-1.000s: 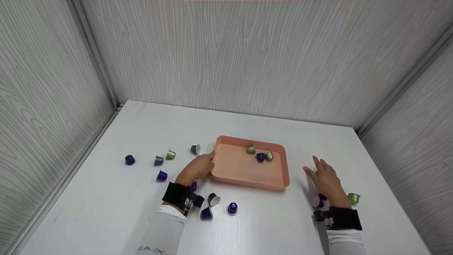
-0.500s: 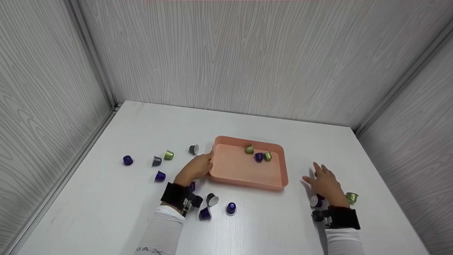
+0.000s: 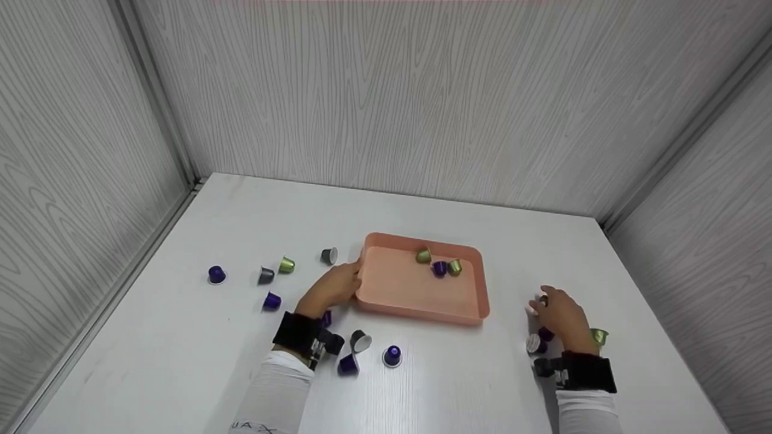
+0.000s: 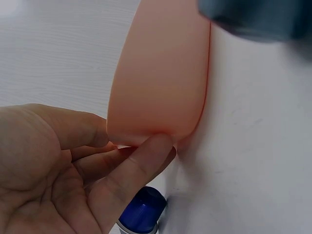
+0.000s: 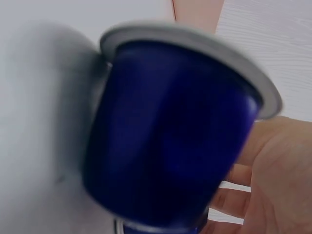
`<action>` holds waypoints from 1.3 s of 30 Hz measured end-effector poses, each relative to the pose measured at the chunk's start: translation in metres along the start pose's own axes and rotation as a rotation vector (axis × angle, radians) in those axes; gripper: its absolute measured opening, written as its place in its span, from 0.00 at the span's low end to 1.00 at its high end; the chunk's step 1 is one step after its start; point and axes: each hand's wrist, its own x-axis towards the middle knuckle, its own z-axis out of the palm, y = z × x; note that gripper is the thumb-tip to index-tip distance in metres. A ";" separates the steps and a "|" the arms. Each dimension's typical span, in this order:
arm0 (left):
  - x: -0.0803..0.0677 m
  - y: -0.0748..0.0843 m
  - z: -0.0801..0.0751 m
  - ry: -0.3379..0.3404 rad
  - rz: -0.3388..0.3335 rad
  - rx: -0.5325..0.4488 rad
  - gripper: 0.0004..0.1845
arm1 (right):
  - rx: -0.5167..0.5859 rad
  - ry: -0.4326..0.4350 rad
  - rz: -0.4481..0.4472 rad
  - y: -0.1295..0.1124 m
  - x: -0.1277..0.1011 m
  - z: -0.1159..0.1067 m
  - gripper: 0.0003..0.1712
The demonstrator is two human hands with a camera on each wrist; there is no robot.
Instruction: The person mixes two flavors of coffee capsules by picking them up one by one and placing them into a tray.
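Nearest the person, three capsules (image 3: 360, 354) lie on the white table (image 3: 422, 386) by the left wrist. Right hand (image 3: 561, 316) rests fingers-down right of the tray; the wrist view shows a blue capsule (image 5: 170, 131) close against it, apparently held, though blurred. Left hand (image 3: 332, 288) pinches the pink tray's (image 3: 416, 289) left rim. Farther back, three capsules sit inside the tray.
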 end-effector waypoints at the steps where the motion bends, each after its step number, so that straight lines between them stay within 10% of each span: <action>1: 0.000 0.000 0.000 0.000 -0.001 0.003 0.25 | -0.008 0.003 0.000 0.000 0.000 0.000 0.32; 39: -0.001 0.001 -0.001 -0.015 0.019 0.025 0.26 | 0.018 0.015 0.003 0.001 -0.006 -0.007 0.10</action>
